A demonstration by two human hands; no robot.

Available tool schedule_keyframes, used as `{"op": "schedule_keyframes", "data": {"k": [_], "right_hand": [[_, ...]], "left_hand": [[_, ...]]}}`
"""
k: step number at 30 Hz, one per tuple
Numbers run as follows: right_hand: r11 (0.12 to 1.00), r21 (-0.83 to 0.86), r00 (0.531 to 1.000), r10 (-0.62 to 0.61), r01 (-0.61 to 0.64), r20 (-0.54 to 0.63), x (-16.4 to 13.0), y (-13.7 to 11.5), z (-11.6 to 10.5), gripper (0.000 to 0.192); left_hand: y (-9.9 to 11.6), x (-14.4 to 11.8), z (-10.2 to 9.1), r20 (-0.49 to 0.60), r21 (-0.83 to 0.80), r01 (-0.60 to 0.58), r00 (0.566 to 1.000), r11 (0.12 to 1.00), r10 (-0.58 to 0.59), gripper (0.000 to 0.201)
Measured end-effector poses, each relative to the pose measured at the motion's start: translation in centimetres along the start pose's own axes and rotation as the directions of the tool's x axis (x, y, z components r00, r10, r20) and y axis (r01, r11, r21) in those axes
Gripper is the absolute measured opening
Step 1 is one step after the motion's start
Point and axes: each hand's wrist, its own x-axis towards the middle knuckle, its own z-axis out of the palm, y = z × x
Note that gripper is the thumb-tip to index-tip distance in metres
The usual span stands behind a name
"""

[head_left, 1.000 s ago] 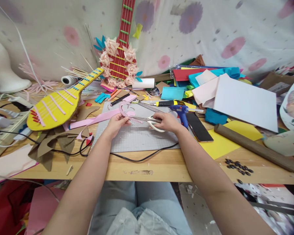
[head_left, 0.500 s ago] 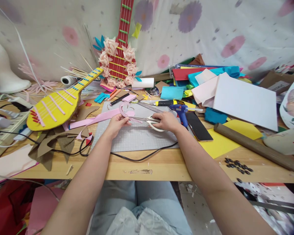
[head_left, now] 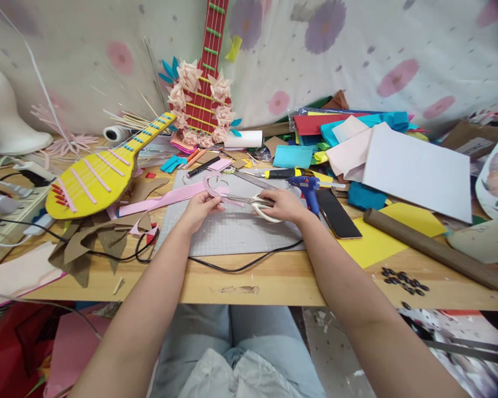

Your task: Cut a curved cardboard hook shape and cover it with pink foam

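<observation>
Over the grey cutting mat [head_left: 232, 235], my left hand [head_left: 200, 211] pinches a curved strip of pink paper [head_left: 209, 182]. My right hand [head_left: 285, 205] is closed round the cream handles of a pair of scissors [head_left: 259, 207]. The blades point left, with their tips at the pink paper near my left fingertips. A longer pink strip [head_left: 161, 200] stretches leftward from beside my left hand. Just beyond the scissors lies a metal ruler [head_left: 251, 180]. A blue hot glue gun [head_left: 309, 190] stands close to my right hand.
Right of the mat are a black phone [head_left: 339, 214], yellow paper [head_left: 373, 243], a brown tube [head_left: 431, 249] and small black beads [head_left: 404, 280]. A yellow cardboard lute [head_left: 91, 185] and brown scraps [head_left: 87, 249] lie left. A red flower-trimmed instrument [head_left: 201, 105] leans behind. A black cable [head_left: 236, 271] crosses the front.
Both hands stay nearly in place with the scissors at the pink strip. The whole view has shifted very slightly.
</observation>
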Motion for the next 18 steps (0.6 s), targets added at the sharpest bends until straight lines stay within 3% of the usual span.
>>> {"op": "schedule_keyframes", "data": {"k": [4, 18], "right_hand": [[1.0, 0.014, 0.999, -0.002, 0.002, 0.039, -0.03, 0.02, -0.1, 0.043], [0.993, -0.12, 1.0, -0.002, 0.002, 0.0, 0.15, -0.04, 0.07, 0.039]], "left_hand": [[-0.16, 0.05, 0.04, 0.006, 0.01, -0.011, 1.0, 1.0, 0.011, 0.029], [-0.56, 0.08, 0.13, 0.01, 0.022, 0.008, 1.0, 1.0, -0.008, 0.03]]}}
